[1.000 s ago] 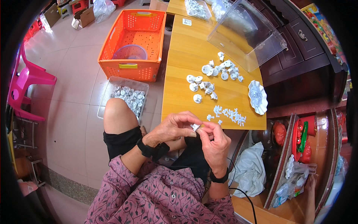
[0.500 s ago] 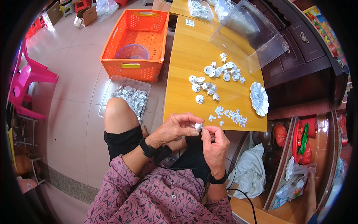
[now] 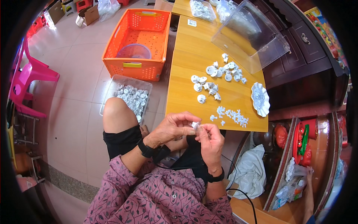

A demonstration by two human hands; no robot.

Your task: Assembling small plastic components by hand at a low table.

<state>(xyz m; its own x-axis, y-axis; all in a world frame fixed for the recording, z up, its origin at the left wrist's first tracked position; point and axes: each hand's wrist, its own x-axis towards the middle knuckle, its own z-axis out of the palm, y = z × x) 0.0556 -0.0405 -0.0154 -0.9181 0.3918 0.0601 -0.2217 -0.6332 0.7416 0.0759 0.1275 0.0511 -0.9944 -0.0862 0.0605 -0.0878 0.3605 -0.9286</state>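
Between thumb and fingers, my left hand [image 3: 169, 128] pinches a small white plastic part [image 3: 195, 126] in front of the table's near edge. My right hand [image 3: 211, 143] is closed at the same part, thumb and forefinger pressed to its right side; whether a tiny piece sits between them is hidden. Just beyond lie several small white T-shaped pieces [image 3: 235, 115] on the yellow wooden table [image 3: 186, 74]. Farther up are loose white round-based plastic parts [image 3: 225, 71]. A white scalloped dish [image 3: 260, 99] at the right edge holds small translucent pieces.
A clear bin [image 3: 130, 99] full of white parts stands on the floor at my left knee, with an orange crate [image 3: 134, 67] beyond it. An upended clear box [image 3: 253, 37] rests on the table. At lower right, another person's arm [image 3: 308, 194] reaches toward plastic bags.
My right hand has shifted slightly left and closer against the white part. My left hand moved very little. The other person's hand at the right moved slightly.
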